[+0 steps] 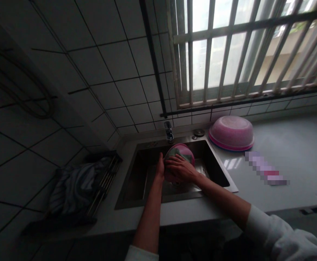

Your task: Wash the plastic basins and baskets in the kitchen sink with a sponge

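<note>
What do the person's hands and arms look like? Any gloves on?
No gloves: the left hand and right hand are bare. I can't see a watch or bracelet either. The left sleeve and right sleeve are pale whitish grey, leaving the forearms bare. The right one looks loose and wrinkly.

I had both arms reaching up from the bottom of the frame, converging near its centre. The left forearm [149, 212] rose steeply from a pale cuff [140, 254] at the lower edge; the right forearm [225, 199] slanted leftward from a light sleeve [278, 232] at lower right. My left hand [160, 167] stood on edge, thumb upward, its other fingers hidden from me. My right hand [182, 169] lay palm down just beside it, fingers stretched leftward, slightly parted.
</note>
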Available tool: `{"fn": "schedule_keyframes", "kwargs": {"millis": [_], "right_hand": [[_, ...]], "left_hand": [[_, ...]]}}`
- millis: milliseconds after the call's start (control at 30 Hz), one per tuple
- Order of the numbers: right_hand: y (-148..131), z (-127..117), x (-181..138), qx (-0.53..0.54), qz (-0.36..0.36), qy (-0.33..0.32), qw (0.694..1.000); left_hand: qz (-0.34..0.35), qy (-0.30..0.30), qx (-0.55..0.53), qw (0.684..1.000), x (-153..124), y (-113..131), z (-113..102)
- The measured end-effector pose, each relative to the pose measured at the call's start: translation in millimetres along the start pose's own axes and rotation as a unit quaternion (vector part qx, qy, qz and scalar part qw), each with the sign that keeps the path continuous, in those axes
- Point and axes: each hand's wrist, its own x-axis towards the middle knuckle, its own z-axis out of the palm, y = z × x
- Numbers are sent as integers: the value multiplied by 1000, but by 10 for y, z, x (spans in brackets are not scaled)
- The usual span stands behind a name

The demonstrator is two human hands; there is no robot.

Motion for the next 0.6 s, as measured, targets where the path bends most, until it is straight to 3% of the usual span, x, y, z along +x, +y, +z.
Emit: {"fn": "schedule_keyframes", "kwargs": {"millis": [133, 200, 267, 367, 467, 533, 600], "right_hand": [[376, -145, -114, 61, 198, 134, 969], [452, -164, -154, 75, 248, 147, 955], [384, -131, -153, 56, 231, 117, 964], [115, -41, -87, 8, 117, 28, 993], [-44, -18, -27, 12, 13, -38, 999], [25, -61, -35, 38, 27, -12, 999], [204, -117, -84, 67, 110, 64, 990]], "left_hand": [[2, -29, -1, 1000, 3, -16, 7], [0, -30, 14, 999, 22, -35, -14], [2, -24, 27, 999, 45, -56, -37], [1, -7, 46, 999, 67, -78, -57], [-1, 15, 56, 998, 56, -71, -44], [-4, -2, 42, 999, 32, -50, -19], [-7, -36, 26, 999, 3, -23, 9]]}}
